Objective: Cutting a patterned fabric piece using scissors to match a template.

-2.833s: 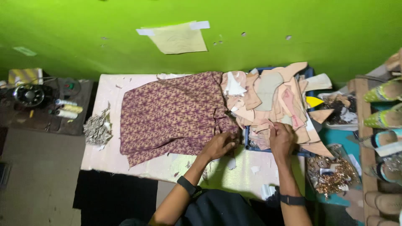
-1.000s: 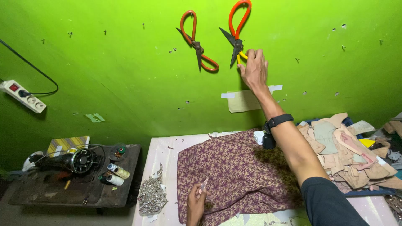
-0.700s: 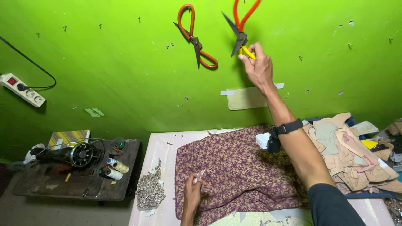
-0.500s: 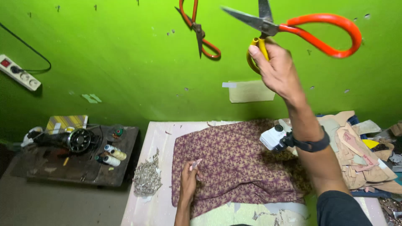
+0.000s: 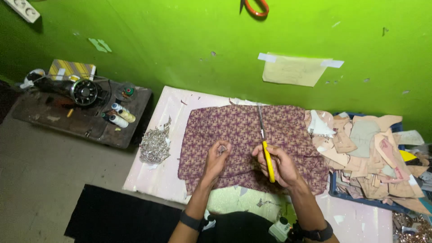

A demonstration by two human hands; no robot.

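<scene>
A purple patterned fabric (image 5: 243, 135) lies spread on the pale work board (image 5: 162, 175). My right hand (image 5: 280, 165) rests on the fabric's near middle, shut on a pair of scissors (image 5: 265, 144) with a yellow-wrapped grip. The blades point away from me across the cloth. My left hand (image 5: 217, 158) lies on the fabric just left of it, fingers curled around a small pale piece. Each wrist wears a dark band.
A heap of tan pattern pieces (image 5: 369, 148) fills the right side. Silvery scraps (image 5: 155, 144) lie at the board's left edge. A sewing machine (image 5: 83, 90) and thread spools (image 5: 119, 117) sit on a dark low table. Orange scissors (image 5: 255, 6) and taped paper (image 5: 294, 69) hang on the green wall.
My right hand took the scissors off the wall and brought them down onto the fabric. The view has tilted down from the wall to the board.
</scene>
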